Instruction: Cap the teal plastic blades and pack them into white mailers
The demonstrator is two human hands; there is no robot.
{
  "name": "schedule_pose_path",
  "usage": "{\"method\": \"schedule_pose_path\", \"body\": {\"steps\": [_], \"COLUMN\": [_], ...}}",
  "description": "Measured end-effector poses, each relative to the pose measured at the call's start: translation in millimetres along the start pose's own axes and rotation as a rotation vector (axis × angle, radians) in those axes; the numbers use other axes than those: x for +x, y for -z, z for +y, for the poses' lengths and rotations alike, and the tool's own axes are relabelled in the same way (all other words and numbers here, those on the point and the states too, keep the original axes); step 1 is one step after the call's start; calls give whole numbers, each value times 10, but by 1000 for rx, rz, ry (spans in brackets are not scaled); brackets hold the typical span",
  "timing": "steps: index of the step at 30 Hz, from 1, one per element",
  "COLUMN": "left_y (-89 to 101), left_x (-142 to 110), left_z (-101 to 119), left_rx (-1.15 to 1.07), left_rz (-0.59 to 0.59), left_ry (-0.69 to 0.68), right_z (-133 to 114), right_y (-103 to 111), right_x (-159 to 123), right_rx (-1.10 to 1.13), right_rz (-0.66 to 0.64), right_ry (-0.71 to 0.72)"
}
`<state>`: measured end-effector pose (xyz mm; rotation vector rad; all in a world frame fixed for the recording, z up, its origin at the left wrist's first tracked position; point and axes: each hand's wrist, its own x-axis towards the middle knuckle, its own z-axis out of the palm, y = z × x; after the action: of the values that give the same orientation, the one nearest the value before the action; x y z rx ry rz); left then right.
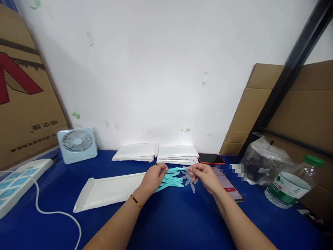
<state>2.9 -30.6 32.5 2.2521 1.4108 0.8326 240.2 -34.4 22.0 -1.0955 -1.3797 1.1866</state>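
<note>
A pile of thin turquoise plastic sticks point(173, 181) lies on the blue table between my hands. Beside it, to the right, several small translucent sleeve-like pieces point(193, 188) are scattered. My left hand point(153, 177) is closed, its fingertips pinching one end of a turquoise stick point(177, 168) just above the pile. With thumb and fingers pinched, my right hand point(204, 175) holds a small translucent piece point(186, 168) at the stick's other end. Whether the two are joined or only touching I cannot tell. Under my left wrist lies a long white padded packet point(111, 189).
Two stacks of white packets point(136, 151) point(178, 152) rest against the wall. Right of my hands are a dark phone point(211, 158), a lit phone point(230, 187), a bagged dark item point(264, 159) and a water bottle point(290, 187). Leftward stand a small fan point(77, 144) and a power strip point(23, 182).
</note>
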Motion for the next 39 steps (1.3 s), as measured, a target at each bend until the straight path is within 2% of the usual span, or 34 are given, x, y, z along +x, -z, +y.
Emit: {"method": "schedule_pose_path", "body": {"steps": [4, 7, 11, 13, 14, 16, 18, 20, 24, 31, 36, 39], "left_y": [-8, -26, -61, -67, -65, -50, -29, -17, -37, 1, 108, 117], "left_x": [-10, -44, -119, -146, -152, -147, -130, -113, -105, -102, -112, -128], "left_z": [25, 38, 54, 66, 72, 76, 66, 46, 17, -29, -36, -11], "left_rx": [-22, -21, 26, 41, 56, 119, 222, 305, 338, 208, 119, 135], "left_rz": [-27, -74, -326, -429, -439, -378, -279, -243, -303, -297, -462, -495], "left_ry": [-25, -60, -112, -118, -106, -57, 7, 55, 89, 96, 100, 113], "right_z": [-8, -31, -122, -158, -164, -144, -97, -47, 3, 6, 6, 21], "right_y": [-67, -68, 59, 145, 184, 243, 272, 273, 243, 205, 215, 214], "right_x": [-21, -51, -100, -113, -113, -103, -85, -69, -71, -91, -100, -110], "right_rx": [-32, -113, -361, -516, -600, -769, -899, -970, -990, -941, -923, -888], "right_rz": [-32, -110, -328, -365, -360, -355, -382, -405, -420, -432, -418, -446], "right_ry": [-12, -27, -27, 48, 93, 153, 149, 125, 89, 64, 59, 43]}}
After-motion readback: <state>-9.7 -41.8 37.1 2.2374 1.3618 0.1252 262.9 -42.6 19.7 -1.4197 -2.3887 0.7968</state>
